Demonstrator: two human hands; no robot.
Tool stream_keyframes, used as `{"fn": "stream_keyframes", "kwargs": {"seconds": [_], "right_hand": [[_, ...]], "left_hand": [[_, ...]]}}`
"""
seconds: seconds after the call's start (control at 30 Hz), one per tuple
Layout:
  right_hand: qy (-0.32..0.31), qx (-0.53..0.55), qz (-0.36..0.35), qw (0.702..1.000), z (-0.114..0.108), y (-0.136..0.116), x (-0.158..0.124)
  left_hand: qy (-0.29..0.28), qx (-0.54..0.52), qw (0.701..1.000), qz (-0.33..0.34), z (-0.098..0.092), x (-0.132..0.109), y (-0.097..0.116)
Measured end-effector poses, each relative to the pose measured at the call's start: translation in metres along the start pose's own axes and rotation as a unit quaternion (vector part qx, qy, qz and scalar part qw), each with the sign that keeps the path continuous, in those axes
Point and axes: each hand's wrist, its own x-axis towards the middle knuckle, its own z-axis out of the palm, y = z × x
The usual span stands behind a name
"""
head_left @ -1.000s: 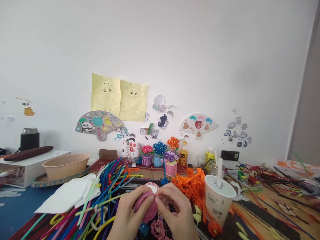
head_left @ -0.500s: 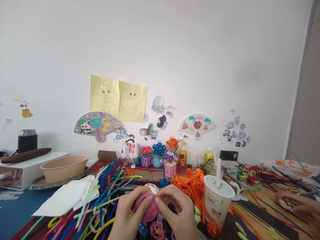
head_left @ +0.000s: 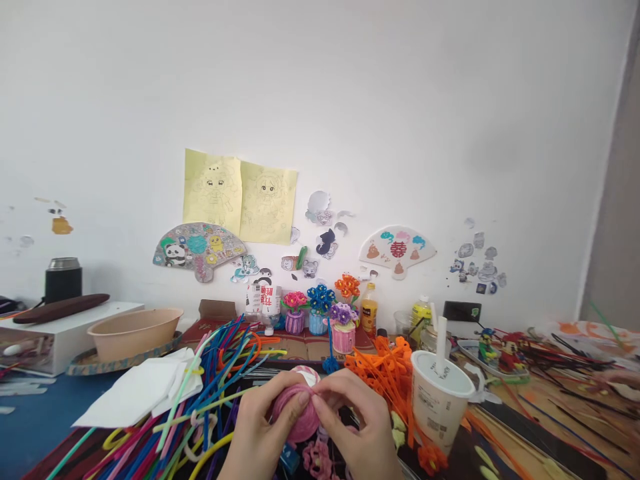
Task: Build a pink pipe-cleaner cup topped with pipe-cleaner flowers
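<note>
My left hand [head_left: 267, 421] is closed around a round pink pipe-cleaner pot [head_left: 304, 423], its thumb pressed on the coiled pink face. White and pink stripes show along the top of the pot. My right hand [head_left: 354, 417] pinches at the pot's right edge, thumb and forefinger together; the strand there is too small to make out clearly. Below the hands lie pink pipe-cleaner flowers [head_left: 319, 457] and a small blue object [head_left: 289, 459], partly covered by my left hand.
Loose coloured pipe cleaners [head_left: 220, 363] lie to the left beside white paper [head_left: 133, 393]. Orange pipe-cleaner pieces [head_left: 383, 370] and a lidded drink cup [head_left: 437, 400] with a straw stand at the right. Finished flower pots [head_left: 344, 339] line the back, near a yellow-labelled bottle [head_left: 369, 312].
The whole view has shifted slightly, so things sit a little farther right. Another person's hand at the far right has left the view. My hands keep nearly the same hold on the pot.
</note>
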Motion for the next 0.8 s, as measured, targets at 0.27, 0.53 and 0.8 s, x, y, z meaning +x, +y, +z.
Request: {"fn": "stream_keyframes", "kwargs": {"seconds": [0.27, 0.53, 0.8], "right_hand": [[0.028, -0.011, -0.027, 0.999, 0.0023, -0.0011, -0.0010], [0.007, -0.036, -0.045, 0.998, -0.0006, -0.0027, -0.0006], [0.032, -0.072, -0.091, 0.993, -0.0006, -0.0011, -0.0024]], "left_hand": [[0.007, -0.001, 1.000, 0.005, 0.0012, 0.0016, 0.0009], [0.010, 0.001, 1.000, 0.011, 0.0017, 0.0009, 0.0012], [0.001, -0.001, 1.000, 0.007, 0.0003, 0.0005, -0.0023]]}}
